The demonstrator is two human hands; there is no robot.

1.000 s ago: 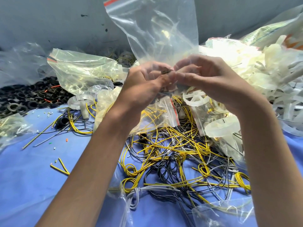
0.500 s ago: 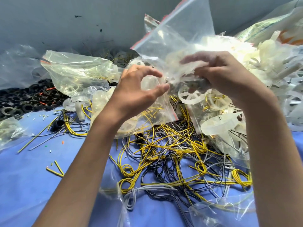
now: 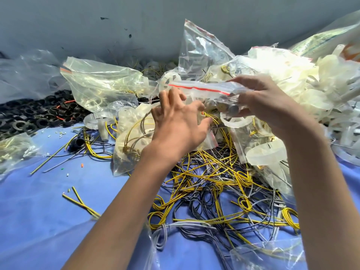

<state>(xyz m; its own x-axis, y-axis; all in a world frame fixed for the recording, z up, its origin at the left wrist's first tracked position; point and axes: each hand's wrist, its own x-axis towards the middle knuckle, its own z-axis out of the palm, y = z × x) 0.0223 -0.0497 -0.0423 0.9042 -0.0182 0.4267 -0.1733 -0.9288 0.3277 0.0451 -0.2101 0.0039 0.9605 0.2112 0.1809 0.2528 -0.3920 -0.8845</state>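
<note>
Blue cloth (image 3: pixel 58 211) covers the work surface, and a grey wall (image 3: pixel 136 26) stands behind it. Above the middle of this surface a small clear zip bag (image 3: pixel 202 90) with a red strip along its mouth is held in the air, lying almost flat, with the strip on the upper side. The right hand (image 3: pixel 266 106) grips the right end of it, thumb below and fingers curled over the top. Inside the bag, near this hand, sit some small round grey and brass-coloured parts; what they are I cannot tell. The left hand (image 3: pixel 179 125) is spread wide, fingers apart, with its fingertips at the left end of the bag; whether they touch the plastic is not clear. Just under the left hand lies a second clear bag (image 3: pixel 130 141) that holds coiled yellow and dark wires. Below both hands a loose tangle of yellow, black and grey wires (image 3: pixel 214 172) spreads over the cloth. To the left rests a larger crumpled bag (image 3: pixel 103 82), its content hard to see, and further left is a heap of black rings (image 3: pixel 29 115). Behind the held bag one empty zip bag (image 3: pixel 200 49) stands upright. To the right rises a pile of white plastic parts (image 3: pixel 331 84), some of them in bags.
</note>
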